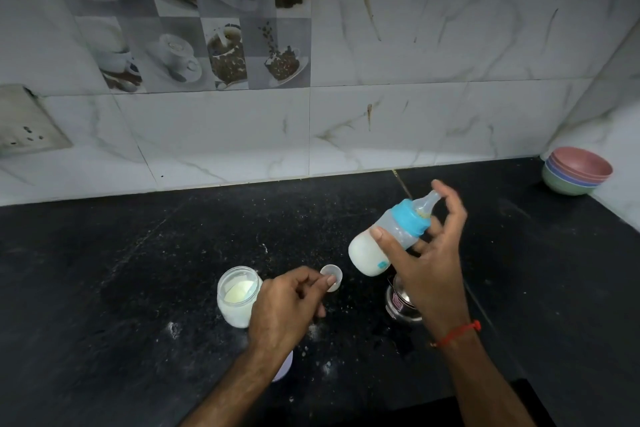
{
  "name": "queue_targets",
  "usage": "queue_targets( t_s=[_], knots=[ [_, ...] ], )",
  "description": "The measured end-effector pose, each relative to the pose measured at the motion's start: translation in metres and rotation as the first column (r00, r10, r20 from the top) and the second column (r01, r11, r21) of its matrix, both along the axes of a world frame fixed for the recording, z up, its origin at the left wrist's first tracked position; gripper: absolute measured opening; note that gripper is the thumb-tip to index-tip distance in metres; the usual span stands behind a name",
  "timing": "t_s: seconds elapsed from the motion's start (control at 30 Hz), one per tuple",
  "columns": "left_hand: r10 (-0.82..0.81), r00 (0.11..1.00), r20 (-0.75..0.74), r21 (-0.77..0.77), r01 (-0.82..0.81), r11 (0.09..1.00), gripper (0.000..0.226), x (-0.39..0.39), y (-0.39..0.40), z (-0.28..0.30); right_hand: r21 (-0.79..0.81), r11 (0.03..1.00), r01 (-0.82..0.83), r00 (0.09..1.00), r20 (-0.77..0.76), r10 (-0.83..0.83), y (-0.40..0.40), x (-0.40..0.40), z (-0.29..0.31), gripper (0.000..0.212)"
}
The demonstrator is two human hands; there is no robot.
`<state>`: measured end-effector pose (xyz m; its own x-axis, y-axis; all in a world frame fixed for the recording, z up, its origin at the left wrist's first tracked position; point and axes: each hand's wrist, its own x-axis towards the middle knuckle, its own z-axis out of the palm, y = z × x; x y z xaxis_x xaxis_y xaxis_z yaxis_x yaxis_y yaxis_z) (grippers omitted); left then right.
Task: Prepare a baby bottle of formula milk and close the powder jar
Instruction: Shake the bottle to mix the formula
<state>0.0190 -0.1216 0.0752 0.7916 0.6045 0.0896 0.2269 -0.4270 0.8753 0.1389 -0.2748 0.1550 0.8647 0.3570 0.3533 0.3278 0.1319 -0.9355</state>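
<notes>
My right hand [427,267] holds the baby bottle [388,239] above the black counter, tilted with its teat up to the right. The bottle has a blue collar, a clear teat and white milk in its lower part. My left hand [287,305] pinches a small clear cap [333,277] between thumb and finger, just left of the bottle's base. The powder jar [237,295] stands open on the counter beside my left hand, with white powder inside. A pale lid [284,369] shows partly under my left forearm.
A small steel vessel [400,303] stands on the counter [173,253] under my right hand, partly hidden. Stacked coloured bowls [576,173] sit in the far right corner. Powder specks lie scattered on the counter. A wall socket [27,125] is at the far left.
</notes>
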Motion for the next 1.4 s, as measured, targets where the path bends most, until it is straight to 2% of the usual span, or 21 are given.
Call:
queue_targets(
  t_s=[0.07, 0.13, 0.2, 0.27, 0.3, 0.4, 0.47, 0.53, 0.57, 0.63, 0.67, 0.73, 0.8, 0.87, 0.97, 1.07, 1.13, 1.2, 1.27, 1.33, 1.4],
  knots=[
    [0.002, 1.000, 0.010, -0.002, -0.002, 1.000, 0.019, -0.002, -0.001, -0.001, 0.196, 0.978, 0.064, 0.997, 0.039, -0.073, 0.001, -0.007, 0.011, 0.098],
    [0.003, 1.000, 0.030, -0.054, -0.001, 0.999, 0.014, -0.001, 0.000, 0.001, 0.206, 0.967, 0.147, 0.965, 0.185, -0.186, 0.004, -0.006, 0.005, 0.098],
    [0.011, 0.999, 0.039, -0.072, -0.008, 0.997, 0.009, 0.000, -0.001, 0.001, 0.000, 0.995, 0.104, 0.960, 0.260, -0.100, 0.006, -0.003, -0.011, 0.102],
    [0.011, 0.999, 0.052, -0.067, -0.007, 0.998, 0.007, 0.000, -0.002, 0.001, -0.211, 0.973, -0.094, 0.991, 0.071, 0.111, 0.004, 0.000, -0.022, 0.095],
    [0.007, 0.998, 0.056, -0.063, -0.003, 0.998, 0.006, 0.000, -0.001, 0.002, -0.202, 0.971, -0.124, 0.992, 0.007, 0.128, 0.002, -0.001, -0.021, 0.093],
    [0.038, 0.996, 0.075, -0.091, -0.031, 0.995, 0.006, 0.000, 0.003, 0.001, 0.136, 0.991, 0.017, 0.999, 0.046, -0.023, 0.001, -0.002, 0.008, 0.093],
    [0.051, 0.994, 0.093, -0.112, -0.040, 0.993, 0.009, 0.000, 0.002, 0.000, 0.322, 0.928, 0.187, 0.962, 0.131, -0.239, 0.003, 0.000, 0.025, 0.090],
    [0.055, 0.993, 0.107, -0.114, -0.043, 0.993, 0.011, 0.001, -0.002, 0.002, 0.224, 0.917, 0.330, 0.881, 0.274, -0.384, 0.005, 0.009, 0.013, 0.091],
    [0.051, 0.992, 0.117, -0.115, -0.038, 0.993, 0.012, 0.002, -0.004, 0.002, 0.085, 0.955, 0.285, 0.904, 0.308, -0.297, 0.006, 0.015, 0.000, 0.093],
    [0.051, 0.989, 0.138, -0.125, -0.033, 0.992, 0.013, 0.003, -0.007, 0.001, -0.164, 0.983, 0.081, 0.981, 0.187, -0.049, 0.007, 0.012, -0.017, 0.091],
    [0.045, 0.988, 0.145, -0.134, -0.026, 0.991, 0.012, 0.002, -0.008, 0.001, -0.167, 0.982, 0.088, 0.980, 0.189, -0.056, 0.006, 0.007, -0.019, 0.089],
    [0.045, 0.987, 0.156, -0.140, -0.023, 0.990, 0.013, 0.003, -0.005, -0.001, 0.003, 0.981, 0.191, 0.941, 0.283, -0.184, 0.003, 0.002, -0.012, 0.092],
    [0.053, 0.988, 0.148, -0.148, -0.031, 0.988, 0.013, 0.003, -0.003, -0.003, 0.195, 0.964, 0.178, 0.919, 0.317, -0.234, 0.004, -0.003, -0.004, 0.092],
    [0.050, 0.988, 0.143, -0.160, -0.027, 0.987, 0.013, 0.003, -0.003, -0.004, 0.142, 0.960, 0.242, 0.892, 0.356, -0.278, 0.005, 0.000, -0.016, 0.090],
    [0.026, 0.987, 0.157, -0.160, -0.001, 0.987, 0.016, 0.003, -0.006, -0.003, -0.117, 0.987, 0.107, 0.983, 0.161, -0.088, 0.007, -0.002, -0.031, 0.083],
    [0.035, 0.982, 0.184, -0.173, -0.003, 0.985, 0.017, 0.003, -0.006, 0.000, 0.131, 0.984, 0.116, 0.984, 0.116, -0.132, 0.008, -0.011, -0.012, 0.092],
    [0.049, 0.980, 0.192, -0.214, -0.007, 0.977, 0.016, 0.004, -0.005, 0.000, 0.248, 0.956, 0.155, 0.962, 0.184, -0.204, 0.008, -0.011, 0.003, 0.094],
    [0.050, 0.981, 0.188, -0.240, -0.003, 0.971, 0.015, 0.004, -0.006, 0.001, 0.156, 0.968, 0.195, 0.933, 0.273, -0.232, 0.008, -0.004, -0.003, 0.095],
    [0.044, 0.980, 0.195, -0.236, 0.003, 0.972, 0.022, 0.005, -0.009, 0.003, -0.032, 0.996, 0.084, 0.990, 0.117, -0.080, 0.011, -0.002, -0.010, 0.092],
    [0.020, 0.975, 0.221, -0.249, 0.037, 0.968, 0.029, 0.005, -0.011, 0.005, -0.045, 0.998, 0.032, 0.999, -0.024, -0.034, 0.010, -0.004, -0.020, 0.085],
    [-0.030, 0.975, 0.222, -0.319, 0.102, 0.942, 0.032, 0.005, -0.012, 0.005, 0.011, 0.999, 0.035, 0.999, -0.032, -0.035, 0.011, -0.008, -0.021, 0.086]
  ],
)
